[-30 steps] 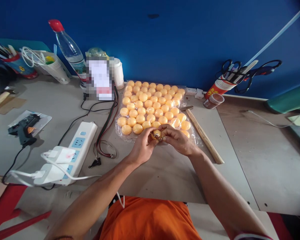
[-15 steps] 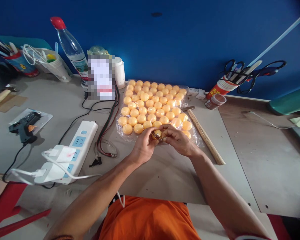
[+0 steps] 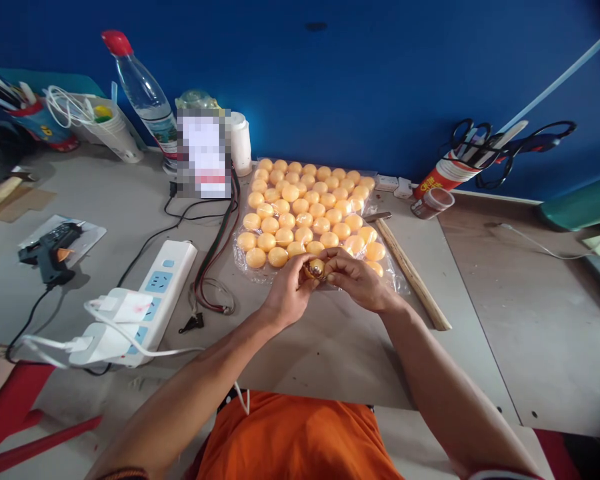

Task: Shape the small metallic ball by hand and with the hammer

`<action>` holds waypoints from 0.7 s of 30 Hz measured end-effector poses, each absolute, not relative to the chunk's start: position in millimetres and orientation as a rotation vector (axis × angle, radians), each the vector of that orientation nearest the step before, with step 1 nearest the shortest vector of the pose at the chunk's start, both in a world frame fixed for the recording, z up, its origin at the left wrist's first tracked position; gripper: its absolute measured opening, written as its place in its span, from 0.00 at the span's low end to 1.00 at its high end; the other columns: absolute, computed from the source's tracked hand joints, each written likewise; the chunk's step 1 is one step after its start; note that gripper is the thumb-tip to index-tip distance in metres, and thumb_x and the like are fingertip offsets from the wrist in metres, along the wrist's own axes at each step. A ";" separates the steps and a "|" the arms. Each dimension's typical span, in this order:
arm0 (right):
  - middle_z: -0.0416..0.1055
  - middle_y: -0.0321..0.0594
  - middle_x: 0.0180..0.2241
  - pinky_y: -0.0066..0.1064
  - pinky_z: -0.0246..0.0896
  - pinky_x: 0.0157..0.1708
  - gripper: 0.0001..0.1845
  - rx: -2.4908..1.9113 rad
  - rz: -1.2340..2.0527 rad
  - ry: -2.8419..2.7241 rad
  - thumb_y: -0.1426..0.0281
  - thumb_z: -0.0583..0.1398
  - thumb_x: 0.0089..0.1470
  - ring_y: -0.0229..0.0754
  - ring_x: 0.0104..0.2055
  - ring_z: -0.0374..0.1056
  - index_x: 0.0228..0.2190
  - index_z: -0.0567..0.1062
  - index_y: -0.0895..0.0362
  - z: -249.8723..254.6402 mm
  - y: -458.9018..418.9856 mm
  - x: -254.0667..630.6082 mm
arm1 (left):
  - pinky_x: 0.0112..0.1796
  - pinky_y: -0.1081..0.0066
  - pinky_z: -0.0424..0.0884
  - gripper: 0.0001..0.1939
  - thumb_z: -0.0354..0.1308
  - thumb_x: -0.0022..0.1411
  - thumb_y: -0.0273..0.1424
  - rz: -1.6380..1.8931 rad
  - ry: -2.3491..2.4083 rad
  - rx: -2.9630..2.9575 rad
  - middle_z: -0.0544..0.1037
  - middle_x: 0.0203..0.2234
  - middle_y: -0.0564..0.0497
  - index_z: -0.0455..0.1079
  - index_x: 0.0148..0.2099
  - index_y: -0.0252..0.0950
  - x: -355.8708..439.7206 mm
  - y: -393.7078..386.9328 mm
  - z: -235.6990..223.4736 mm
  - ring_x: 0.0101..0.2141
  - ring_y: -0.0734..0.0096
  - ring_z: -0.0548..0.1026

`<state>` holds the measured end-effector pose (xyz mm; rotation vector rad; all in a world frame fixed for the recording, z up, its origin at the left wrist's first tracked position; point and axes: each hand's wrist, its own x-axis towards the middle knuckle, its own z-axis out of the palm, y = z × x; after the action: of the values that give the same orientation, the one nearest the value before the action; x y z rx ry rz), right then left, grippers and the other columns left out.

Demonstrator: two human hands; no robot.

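Note:
Between both hands, over the near edge of a clear bag, is a small round gold-brown piece (image 3: 315, 269) with shiny metal spots on its upper face; its exact kind does not show. My left hand (image 3: 291, 287) pinches it from the left with thumb and forefinger. From the right, my right hand (image 3: 355, 279) is closed with its fingertips at the piece's edge. Several orange balls, like table tennis balls (image 3: 284, 237), lie in rows in the clear plastic bag (image 3: 240, 263) just beyond the hands. Fingers partly hide the piece.
A hammer (image 3: 414, 273) lies right of the bag. To the left are a white power strip (image 3: 173, 267) with chargers, black cables, a glue gun (image 3: 53, 253) and a bottle (image 3: 145, 93). A phone (image 3: 205, 153) leans upright behind. A red cup (image 3: 443, 175) holds tools at back right.
Both hands stay at the same spot around the round piece, which looks very slightly turned. The whole view has shifted a little.

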<state>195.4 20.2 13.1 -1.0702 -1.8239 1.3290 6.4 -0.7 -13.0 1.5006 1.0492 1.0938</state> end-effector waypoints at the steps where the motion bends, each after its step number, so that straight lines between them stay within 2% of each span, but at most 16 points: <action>1: 0.67 0.43 0.46 0.39 0.67 0.46 0.08 -1.078 1.319 -1.825 0.64 0.61 0.58 0.42 0.44 0.67 0.29 0.74 0.55 13.3 19.8 194.8 | 0.47 0.64 0.73 0.18 0.58 0.60 0.23 1.096 1.052 1.497 0.78 0.42 0.45 0.67 0.53 0.36 6.5 -0.8 -12.6 0.45 0.63 0.76; 6: 0.68 0.42 0.45 0.39 0.65 0.47 0.06 -1.110 1.256 -1.855 0.67 0.60 0.57 0.43 0.45 0.66 0.29 0.74 0.54 14.3 18.6 193.1 | 0.47 0.64 0.73 0.18 0.60 0.60 0.24 1.120 1.067 1.489 0.78 0.42 0.45 0.69 0.53 0.36 6.0 -1.3 -10.8 0.44 0.63 0.76; 11: 0.69 0.42 0.43 0.39 0.65 0.48 0.09 -1.108 1.255 -1.841 0.66 0.59 0.58 0.43 0.45 0.66 0.27 0.73 0.55 16.3 17.7 191.9 | 0.47 0.62 0.73 0.18 0.62 0.60 0.26 1.126 1.052 1.491 0.78 0.41 0.45 0.69 0.54 0.37 5.4 -1.3 -11.4 0.44 0.63 0.76; 21: 0.67 0.42 0.45 0.39 0.64 0.48 0.07 -1.106 1.272 -1.877 0.69 0.58 0.57 0.43 0.45 0.67 0.28 0.73 0.55 19.8 18.1 193.1 | 0.47 0.62 0.73 0.19 0.59 0.60 0.23 1.099 1.062 1.497 0.77 0.45 0.42 0.67 0.54 0.36 6.5 -1.4 -14.7 0.45 0.62 0.76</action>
<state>193.1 18.1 19.8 -1.1064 -1.8771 1.2716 6.5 -1.4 -14.7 1.4968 1.0619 1.0989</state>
